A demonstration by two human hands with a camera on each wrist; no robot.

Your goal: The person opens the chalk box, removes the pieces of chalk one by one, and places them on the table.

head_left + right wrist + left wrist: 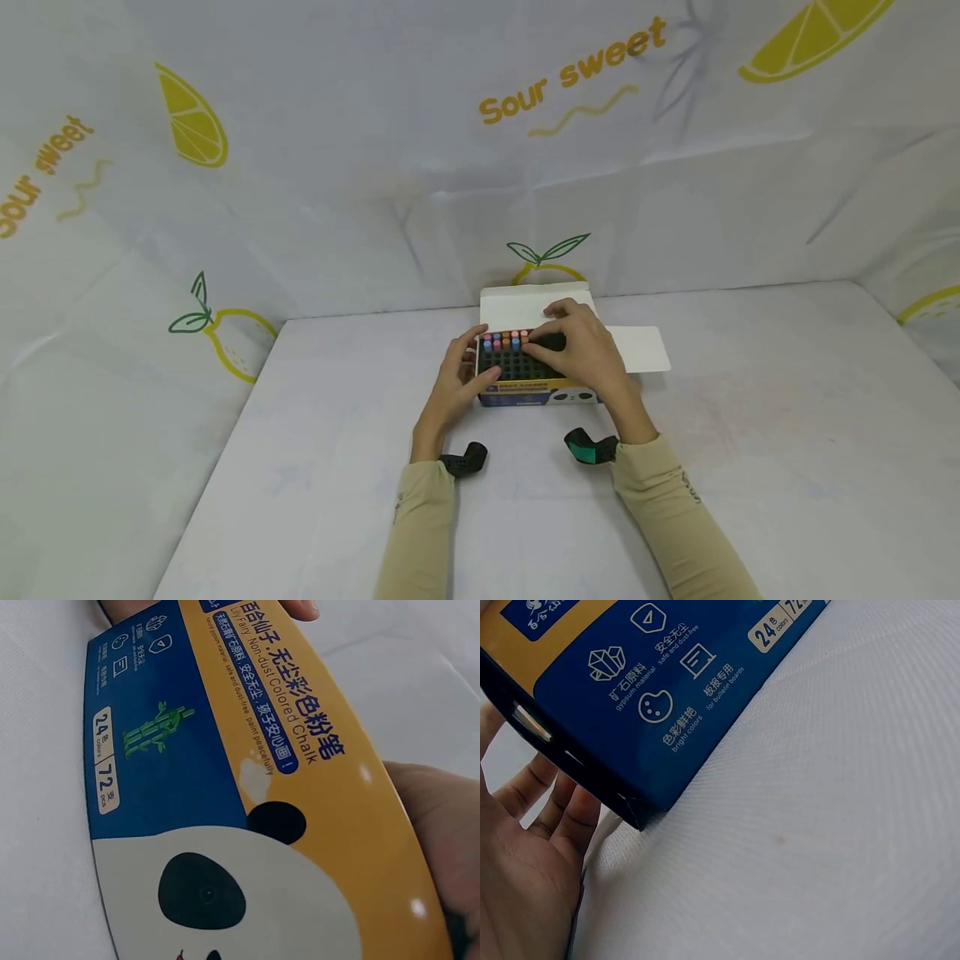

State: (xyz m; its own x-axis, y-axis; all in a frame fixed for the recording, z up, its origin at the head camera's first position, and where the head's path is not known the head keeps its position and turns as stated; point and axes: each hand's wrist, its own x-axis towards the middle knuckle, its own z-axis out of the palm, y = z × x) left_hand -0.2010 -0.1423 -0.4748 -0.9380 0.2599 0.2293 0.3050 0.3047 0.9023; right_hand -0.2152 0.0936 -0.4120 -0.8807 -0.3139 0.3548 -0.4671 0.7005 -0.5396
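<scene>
An open chalk box (525, 393) stands on the table, its black holder with round holes facing up. Colored chalk sticks (497, 344), pink, blue and orange, fill the back left rows. My left hand (453, 385) holds the box's left end, thumb at the front edge and fingers at the far corner. In the left wrist view its fingers (536, 799) lie along the box's end. My right hand (588, 350) is over the holder, thumb and index finger pinching at a chalk stick beside the filled rows. In the right wrist view the box's panda front (300, 795) hides those fingertips.
The white lid (517, 307) stands raised behind the box, and a white side flap (641, 348) sticks out to the right. Black wrist devices (467, 460) sit at both wrists. A white cloth with lemon prints (191, 117) hangs behind the white-covered table (315, 467).
</scene>
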